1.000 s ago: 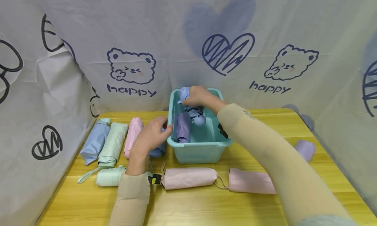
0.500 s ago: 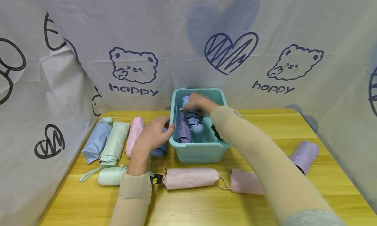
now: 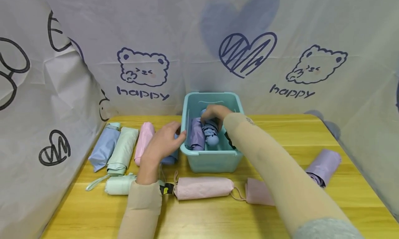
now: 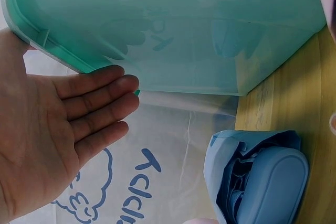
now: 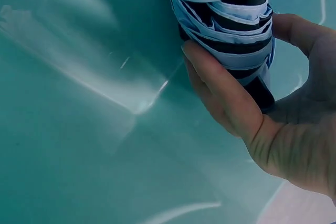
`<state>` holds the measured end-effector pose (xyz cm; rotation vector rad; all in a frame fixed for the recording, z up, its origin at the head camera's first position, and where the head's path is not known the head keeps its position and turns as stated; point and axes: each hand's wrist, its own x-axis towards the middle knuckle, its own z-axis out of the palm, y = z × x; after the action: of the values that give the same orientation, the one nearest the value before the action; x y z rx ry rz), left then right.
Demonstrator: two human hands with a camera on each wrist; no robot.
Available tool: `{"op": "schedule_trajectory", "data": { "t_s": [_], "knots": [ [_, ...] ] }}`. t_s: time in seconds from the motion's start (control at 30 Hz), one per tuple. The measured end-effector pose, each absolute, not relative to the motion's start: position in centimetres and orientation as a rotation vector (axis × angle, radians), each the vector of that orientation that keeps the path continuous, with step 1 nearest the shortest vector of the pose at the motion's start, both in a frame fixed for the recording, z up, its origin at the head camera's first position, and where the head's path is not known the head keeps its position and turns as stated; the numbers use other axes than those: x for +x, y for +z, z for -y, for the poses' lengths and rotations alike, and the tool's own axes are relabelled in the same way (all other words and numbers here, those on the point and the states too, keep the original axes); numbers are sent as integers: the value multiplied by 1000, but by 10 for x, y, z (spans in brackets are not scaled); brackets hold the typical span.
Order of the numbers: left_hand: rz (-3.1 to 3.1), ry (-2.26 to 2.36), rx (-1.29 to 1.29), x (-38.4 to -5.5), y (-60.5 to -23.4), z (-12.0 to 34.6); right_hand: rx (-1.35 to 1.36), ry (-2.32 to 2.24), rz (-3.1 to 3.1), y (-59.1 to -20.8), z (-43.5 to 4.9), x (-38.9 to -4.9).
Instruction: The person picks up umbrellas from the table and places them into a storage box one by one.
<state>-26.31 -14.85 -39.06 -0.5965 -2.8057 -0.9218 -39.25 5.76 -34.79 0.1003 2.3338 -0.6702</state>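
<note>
Inside the teal plastic bin point(image 3: 214, 162), my right hand point(image 3: 217, 112) grips a light blue folded umbrella point(image 3: 212, 138). The right wrist view shows its fingers and thumb point(image 5: 226, 87) on opposite sides of the pleated fabric, below the rounded end. A purple folded umbrella point(image 3: 197, 133) lies alongside it, on the left. My left hand point(image 3: 163, 140) is at the bin's left rim, thumb over the edge. In the left wrist view its fingers are straight along the outside wall. Just beyond this hand stands a blue folded umbrella point(image 4: 275, 184) on the table, partly hidden in the head view.
Left of the bin lie blue point(image 3: 105, 145), mint point(image 3: 123, 149) and pink point(image 3: 145, 142) folded umbrellas. Along the front are another mint umbrella point(image 3: 118, 185) and two pale pink ones point(image 3: 204, 188), one partly behind my right sleeve. A purple umbrella point(image 3: 325, 166) lies at right.
My right hand has lowered the light blue umbrella deeper into the bin, beside the purple one, which has shifted slightly. The left hand has stayed at the rim.
</note>
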Motion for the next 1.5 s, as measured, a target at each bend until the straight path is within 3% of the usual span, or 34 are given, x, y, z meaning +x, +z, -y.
{"op": "schedule_trajectory", "data": {
  "t_s": [0.73,1.5],
  "knots": [
    [2821,-906,-593,-262,-389,147,140,-657,-2326,-381,-64,-401],
    [2834,-939,-569,-262,-389,147,118,-606,-2321,-371,-67,-403]
  ]
}}
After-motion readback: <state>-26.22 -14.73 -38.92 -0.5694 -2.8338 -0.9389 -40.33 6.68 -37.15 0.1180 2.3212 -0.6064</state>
